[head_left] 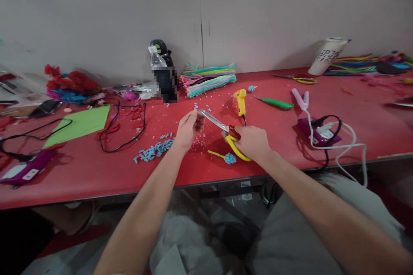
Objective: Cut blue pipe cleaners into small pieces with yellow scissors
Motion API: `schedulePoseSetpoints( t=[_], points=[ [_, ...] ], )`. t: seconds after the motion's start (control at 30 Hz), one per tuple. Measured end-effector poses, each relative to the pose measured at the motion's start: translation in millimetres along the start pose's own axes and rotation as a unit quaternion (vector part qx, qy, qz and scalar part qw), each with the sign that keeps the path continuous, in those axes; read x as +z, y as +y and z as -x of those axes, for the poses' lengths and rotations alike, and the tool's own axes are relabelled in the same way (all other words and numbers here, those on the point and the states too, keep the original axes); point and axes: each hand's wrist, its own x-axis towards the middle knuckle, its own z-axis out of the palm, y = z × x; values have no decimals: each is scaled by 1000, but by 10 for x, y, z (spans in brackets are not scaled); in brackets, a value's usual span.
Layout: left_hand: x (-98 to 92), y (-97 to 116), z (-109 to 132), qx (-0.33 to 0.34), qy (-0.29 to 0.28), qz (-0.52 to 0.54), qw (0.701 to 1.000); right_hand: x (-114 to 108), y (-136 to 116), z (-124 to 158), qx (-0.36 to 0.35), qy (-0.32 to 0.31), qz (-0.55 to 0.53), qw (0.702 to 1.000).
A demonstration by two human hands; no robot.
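My right hand (254, 139) is closed round the yellow-and-red handles of a pair of scissors (214, 120). The blades point up and left, their tips close to the fingertips of my left hand (189, 129). That hand is closed in a pinch; a small light blue bit shows by its fingertips, but I cannot tell whether it is held. Beside my left wrist lies a pile of short light blue fuzzy pieces (155, 150). Below the scissors rests a light blue fuzzy cluster (230, 158) on a yellow stem.
A yellow glue gun (240, 102) and a green-handled cutter (275, 102) lie beyond my right hand. Bundled pipe cleaners (209, 80) and a bottle (158, 60) stand near the partition. Purple power strips (318, 131) with cables sit at both sides; a green sheet (79, 125) lies left.
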Motion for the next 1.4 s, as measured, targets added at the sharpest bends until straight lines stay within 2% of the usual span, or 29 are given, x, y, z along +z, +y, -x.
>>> schedulePoseSetpoints(
  t=[0.17, 0.6, 0.8, 0.9, 0.97, 1.07, 1.13, 1.4],
  points=[
    [-6, -28, -12, 24, -30, -14, 999, 21, 17, -15, -3, 0, -1, 1000],
    [120, 4, -54, 14, -14, 4, 1000, 52, 26, -58, 3, -13, -2, 1000],
    [111, 1, -83, 19, -22, -9, 1000, 76, 94, -64, 12, 38, -14, 999],
    [-8, 19, -103, 45, -8, -58, 997, 73, 165, -66, 27, 44, -41, 998],
    [-108, 41, -111, 69, 0, -130, 989, 66, 212, -62, 23, 29, -61, 997],
    [-229, 84, -94, 91, -6, -264, 960, 59, 255, -40, 11, 15, -69, 997],
    [-272, 109, -67, 98, -13, -312, 945, 61, 263, -17, -3, 13, -72, 997],
    [-297, 141, -1, 111, -20, -331, 937, 103, 238, 43, -39, 26, -95, 994]
  ],
)
